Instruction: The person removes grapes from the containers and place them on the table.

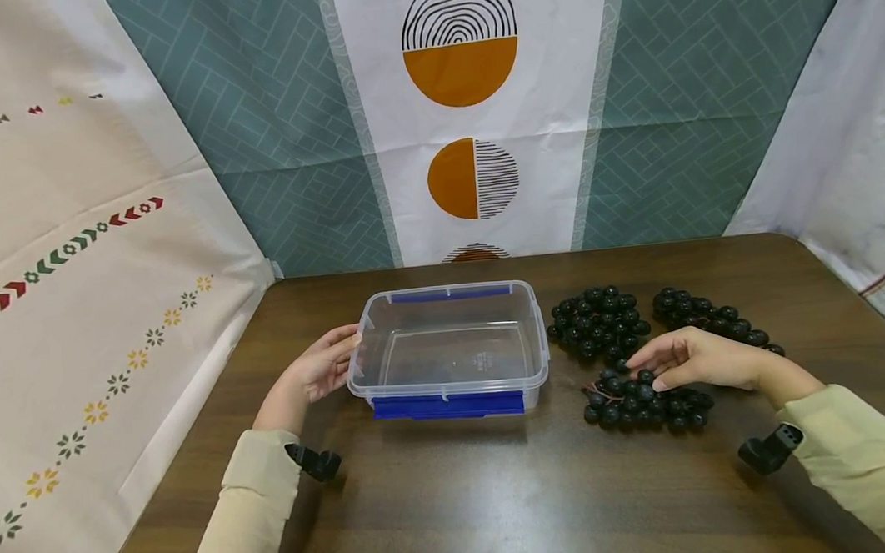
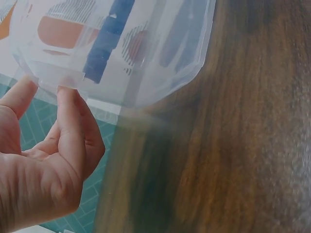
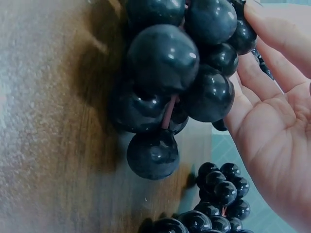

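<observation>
A clear plastic box (image 1: pixel 448 388) with blue latches stands empty on the brown table (image 1: pixel 461 493). My left hand (image 1: pixel 341 353) touches its left rim with fairly straight fingers. In the left wrist view the fingertips (image 2: pixel 68 97) meet the box's edge (image 2: pixel 146 58). My right hand (image 1: pixel 653 370) arches over the nearest bunch of dark grapes (image 1: pixel 644 404), fingertips resting on it. In the right wrist view the open palm (image 3: pixel 277 121) lies beside that bunch (image 3: pixel 170 63).
Two more dark grape bunches lie behind the right hand: one (image 1: pixel 598 318) just right of the box, another (image 1: pixel 707 317) further right. Patterned cloth backdrops close off the left, back and right of the table.
</observation>
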The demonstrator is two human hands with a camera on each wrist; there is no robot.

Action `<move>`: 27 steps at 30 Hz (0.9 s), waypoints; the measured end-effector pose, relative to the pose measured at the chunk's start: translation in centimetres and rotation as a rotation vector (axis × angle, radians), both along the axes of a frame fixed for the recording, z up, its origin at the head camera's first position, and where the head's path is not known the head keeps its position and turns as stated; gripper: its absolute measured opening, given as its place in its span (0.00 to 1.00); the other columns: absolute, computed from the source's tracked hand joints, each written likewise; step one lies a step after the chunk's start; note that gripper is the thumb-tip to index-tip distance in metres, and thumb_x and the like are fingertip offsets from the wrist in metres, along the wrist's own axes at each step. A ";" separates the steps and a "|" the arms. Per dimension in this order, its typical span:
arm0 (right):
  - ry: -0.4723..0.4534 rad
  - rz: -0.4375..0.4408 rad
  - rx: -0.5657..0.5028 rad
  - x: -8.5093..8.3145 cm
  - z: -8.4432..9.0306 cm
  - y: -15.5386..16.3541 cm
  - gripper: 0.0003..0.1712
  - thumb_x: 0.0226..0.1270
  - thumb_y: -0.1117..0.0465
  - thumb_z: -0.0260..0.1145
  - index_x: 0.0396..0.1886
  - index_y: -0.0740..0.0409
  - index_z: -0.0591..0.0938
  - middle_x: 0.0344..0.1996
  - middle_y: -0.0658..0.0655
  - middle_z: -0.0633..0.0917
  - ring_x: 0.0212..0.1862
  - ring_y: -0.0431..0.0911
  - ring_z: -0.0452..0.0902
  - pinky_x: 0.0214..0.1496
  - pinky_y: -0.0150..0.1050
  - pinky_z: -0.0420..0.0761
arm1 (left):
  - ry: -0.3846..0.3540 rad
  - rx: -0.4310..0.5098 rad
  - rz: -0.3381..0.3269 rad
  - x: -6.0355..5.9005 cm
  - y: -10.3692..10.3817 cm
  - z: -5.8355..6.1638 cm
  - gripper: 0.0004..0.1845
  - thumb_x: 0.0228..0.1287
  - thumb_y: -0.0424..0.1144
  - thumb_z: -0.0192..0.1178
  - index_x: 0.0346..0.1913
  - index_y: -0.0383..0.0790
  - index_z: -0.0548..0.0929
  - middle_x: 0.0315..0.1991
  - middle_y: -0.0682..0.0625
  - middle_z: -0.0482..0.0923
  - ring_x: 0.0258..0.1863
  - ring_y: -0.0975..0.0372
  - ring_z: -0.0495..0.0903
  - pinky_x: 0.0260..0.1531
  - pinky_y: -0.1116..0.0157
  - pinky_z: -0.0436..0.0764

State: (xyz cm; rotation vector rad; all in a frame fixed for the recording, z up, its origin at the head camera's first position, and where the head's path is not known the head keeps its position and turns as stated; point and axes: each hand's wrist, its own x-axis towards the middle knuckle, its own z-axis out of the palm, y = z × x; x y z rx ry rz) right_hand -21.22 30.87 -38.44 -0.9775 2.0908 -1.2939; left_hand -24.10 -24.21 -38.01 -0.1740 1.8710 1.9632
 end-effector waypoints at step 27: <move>0.035 -0.089 0.049 1.4 1.5 -0.5 0.26 0.66 0.65 0.62 0.58 0.79 0.70 0.52 0.60 0.82 0.50 0.33 0.79 0.47 0.31 0.81 | 0.097 -0.185 0.071 1.0 0.4 0.0 0.29 0.68 0.47 0.56 0.65 0.35 0.62 0.41 0.54 0.75 0.36 0.67 0.80 0.38 0.71 0.81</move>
